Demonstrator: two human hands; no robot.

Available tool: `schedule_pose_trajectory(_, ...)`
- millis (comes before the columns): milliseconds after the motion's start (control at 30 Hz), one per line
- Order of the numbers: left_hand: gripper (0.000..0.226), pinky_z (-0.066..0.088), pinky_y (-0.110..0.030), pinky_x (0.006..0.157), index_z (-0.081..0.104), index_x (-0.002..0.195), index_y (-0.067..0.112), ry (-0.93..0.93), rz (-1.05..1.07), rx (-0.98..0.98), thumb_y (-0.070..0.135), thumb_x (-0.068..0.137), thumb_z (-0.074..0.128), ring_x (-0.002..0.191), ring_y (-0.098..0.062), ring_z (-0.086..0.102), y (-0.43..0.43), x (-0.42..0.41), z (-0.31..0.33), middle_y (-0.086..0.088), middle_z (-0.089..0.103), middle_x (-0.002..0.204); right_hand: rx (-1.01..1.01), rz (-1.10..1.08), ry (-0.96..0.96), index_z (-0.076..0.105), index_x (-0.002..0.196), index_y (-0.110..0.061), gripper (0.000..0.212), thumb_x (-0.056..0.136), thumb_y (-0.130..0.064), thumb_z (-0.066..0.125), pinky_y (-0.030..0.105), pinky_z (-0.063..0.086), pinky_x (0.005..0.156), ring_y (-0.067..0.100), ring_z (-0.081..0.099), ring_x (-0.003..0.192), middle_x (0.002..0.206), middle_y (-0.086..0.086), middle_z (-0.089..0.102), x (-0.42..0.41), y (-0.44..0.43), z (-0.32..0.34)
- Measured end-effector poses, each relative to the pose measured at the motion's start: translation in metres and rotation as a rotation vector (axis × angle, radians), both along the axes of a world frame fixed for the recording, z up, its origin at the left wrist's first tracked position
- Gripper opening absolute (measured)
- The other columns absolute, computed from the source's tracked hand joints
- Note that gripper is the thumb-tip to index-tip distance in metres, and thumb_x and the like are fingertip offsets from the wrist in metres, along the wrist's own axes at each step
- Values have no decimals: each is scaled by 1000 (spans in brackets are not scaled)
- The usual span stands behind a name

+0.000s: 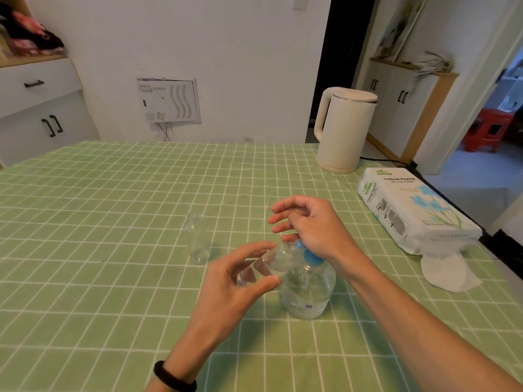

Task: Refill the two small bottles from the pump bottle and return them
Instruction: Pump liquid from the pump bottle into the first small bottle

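L hand (226,284) fingers grip small bottle (254,268) at pump bottle (308,292) spout, R hand (308,224) fingers loose, pressing: prob mid-refill, next needs steady pumps.

The pump bottle (308,290) stands on the table (113,193), the tilted small bottle (261,268) at its left, the upright small bottle (198,239) farther left, the kettle (343,131) and tissue pack (410,210) behind right.

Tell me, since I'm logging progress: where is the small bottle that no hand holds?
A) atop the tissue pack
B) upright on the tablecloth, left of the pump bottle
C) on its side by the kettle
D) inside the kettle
B: the free small bottle stands upright on the tablecloth, left of the pump bottle and apart from it.
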State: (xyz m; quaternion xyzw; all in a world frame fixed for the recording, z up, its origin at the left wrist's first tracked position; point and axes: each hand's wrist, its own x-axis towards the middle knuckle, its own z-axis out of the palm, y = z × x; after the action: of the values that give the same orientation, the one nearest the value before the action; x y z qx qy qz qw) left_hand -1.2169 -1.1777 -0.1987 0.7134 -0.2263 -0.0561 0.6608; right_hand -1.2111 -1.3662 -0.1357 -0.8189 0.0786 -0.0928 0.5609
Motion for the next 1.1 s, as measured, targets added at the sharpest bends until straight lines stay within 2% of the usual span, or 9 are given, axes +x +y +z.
schedule_pose_trajectory(200, 54, 64, -39, 95, 78, 116, 43, -11, -7, -2, 7, 78, 91, 103, -16, 78, 1, -1, 3, 14, 81, 114, -18, -26, -8, 73, 100, -16, 34, 104, 3, 45, 21, 58, 63, 11, 78, 77, 89, -1, 80, -1, 1, 2)
schedule_pose_trajectory(300, 54, 63, -36, 95, 79, 115, 42, -20, -11, -12, 5, 79, 90, 102, -14, 79, 1, -3, 7, 12, 82, 113, -16, -62, -40, 74, 100, -17, 30, 104, -1, 49, 23, 60, 66, 11, 77, 78, 90, -2, 80, -1, 1, 7)
schedule_pose_trajectory(433, 51, 65, -36, 91, 79, 118, 38, -52, -17, -18, 8, 79, 91, 98, -20, 79, 2, -1, 11, 10, 82, 112, -3, -102, -115, 75, 100, -18, 28, 104, -4, 51, 20, 59, 65, 11, 77, 78, 89, -3, 80, -2, 1, 12)
schedule_pose_trajectory(600, 51, 63, -28, 89, 79, 116, 40, -29, -26, -32, 6, 79, 90, 99, -16, 79, 2, -1, 7, 10, 82, 111, 48, -120, -122, 75, 101, -17, 29, 106, -4, 50, 20, 59, 64, 11, 78, 78, 89, -4, 81, -3, 0, 7)
schedule_pose_trajectory(667, 51, 63, -34, 94, 79, 117, 37, -25, -21, -26, 5, 80, 90, 104, -15, 78, 2, 1, 5, 9, 82, 112, 38, -109, -100, 75, 98, -17, 34, 104, 2, 47, 20, 59, 63, 11, 77, 76, 87, -2, 81, -1, 1, 4)
schedule_pose_trajectory(733, 50, 61, -46, 99, 79, 118, 34, -21, -18, -15, 5, 79, 90, 108, -17, 77, 1, 2, 2, 9, 82, 114, 34, -96, -60, 74, 95, -18, 38, 102, 5, 44, 21, 57, 62, 11, 76, 75, 86, -1, 80, 0, 2, 0)
schedule_pose_trajectory(867, 52, 59, -57, 98, 78, 117, 39, 3, -7, -16, 9, 77, 92, 105, -23, 77, 0, 2, 2, 9, 81, 115, 33, -82, -38, 74, 95, -18, 40, 100, 6, 43, 18, 56, 60, 9, 76, 74, 86, -2, 80, 1, 2, -4)
schedule_pose_trajectory(967, 51, 59, -58, 98, 78, 118, 41, -3, -8, -13, 13, 77, 91, 106, -22, 77, 0, 1, 2, 10, 81, 116, 24, -89, -38, 75, 95, -18, 39, 99, 6, 44, 18, 56, 61, 10, 77, 76, 86, -2, 81, 0, 2, -3)
schedule_pose_trajectory(1100, 52, 61, -54, 97, 78, 117, 41, -13, -3, 7, 9, 79, 91, 105, -21, 77, 2, 0, 3, 10, 81, 115, -8, -98, -28, 75, 96, -18, 37, 101, 4, 45, 21, 58, 64, 12, 77, 78, 89, -1, 80, -1, 3, 0)
